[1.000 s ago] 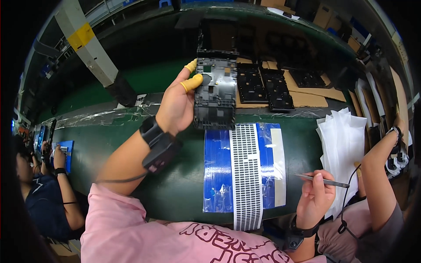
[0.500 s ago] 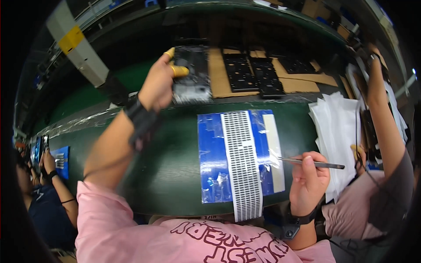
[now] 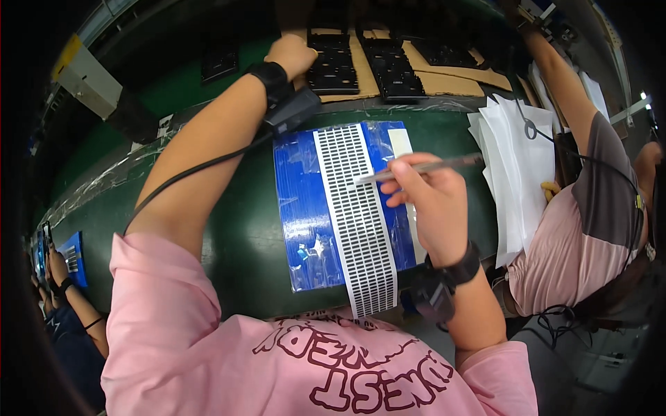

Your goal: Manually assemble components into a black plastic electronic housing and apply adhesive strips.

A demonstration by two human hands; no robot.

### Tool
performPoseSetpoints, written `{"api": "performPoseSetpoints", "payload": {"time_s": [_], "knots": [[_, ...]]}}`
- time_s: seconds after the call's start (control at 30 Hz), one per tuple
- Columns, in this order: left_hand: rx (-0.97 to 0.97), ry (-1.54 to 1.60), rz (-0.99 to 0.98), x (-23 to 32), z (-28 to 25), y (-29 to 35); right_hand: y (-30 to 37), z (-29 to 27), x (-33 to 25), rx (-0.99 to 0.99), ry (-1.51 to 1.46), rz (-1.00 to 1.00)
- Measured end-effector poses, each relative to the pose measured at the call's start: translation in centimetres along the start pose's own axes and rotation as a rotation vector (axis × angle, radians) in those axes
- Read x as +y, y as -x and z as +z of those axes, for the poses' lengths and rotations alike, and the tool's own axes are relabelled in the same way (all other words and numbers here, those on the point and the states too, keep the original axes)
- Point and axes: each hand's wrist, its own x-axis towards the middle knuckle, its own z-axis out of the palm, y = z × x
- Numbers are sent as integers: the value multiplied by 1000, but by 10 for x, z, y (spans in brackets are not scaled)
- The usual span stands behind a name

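Note:
My left hand [image 3: 291, 57] reaches to the far side of the bench, its fingers closed at the left edge of a black perforated panel [image 3: 333, 66] lying on brown cardboard; its fingertips are partly hidden. In my right hand [image 3: 433, 194] a pair of metal tweezers [image 3: 444, 166] is pinched. The tweezer tips meet a small white gap in a long white sheet of small black stickers [image 3: 354, 229]. That sheet lies across a blue board [image 3: 298, 208] and overhangs its near edge. A second black panel [image 3: 392, 66] rests to the right of the first.
Another black panel [image 3: 220, 62] lies on the green surface at far left. White sheets [image 3: 517, 166] are stacked at right, beside a co-worker's arm [image 3: 565, 80]. A grey post [image 3: 90, 87] stands at left. A cable [image 3: 187, 166] trails from my left wrist.
The dark panel that my left hand held up is out of its grasp, and the hand is now at a panel on the cardboard. My right hand has brought the tweezers leftward onto the sticker sheet.

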Motion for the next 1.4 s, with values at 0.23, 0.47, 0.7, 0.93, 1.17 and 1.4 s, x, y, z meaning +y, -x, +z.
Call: {"api": "performPoseSetpoints", "payload": {"time_s": [0.23,0.47,0.7,0.93,1.17,1.4], "knots": [[111,1136,-111,-32,-67,86,-23,2,34,48,-89,-37],[-29,1469,-365,-31,-115,223,-20,-1,38,62,-60,-45],[-6,1590,-410,-14,-106,295,-22,3,36,23,-79,-29],[44,1674,-320,5,-101,297,-21,3,35,39,-53,-42],[41,1795,-258,29,-98,291,25,19,-20,11,-180,-90],[-101,1888,-220,46,-102,293,77,62,-38,-122,-348,-164]]}}
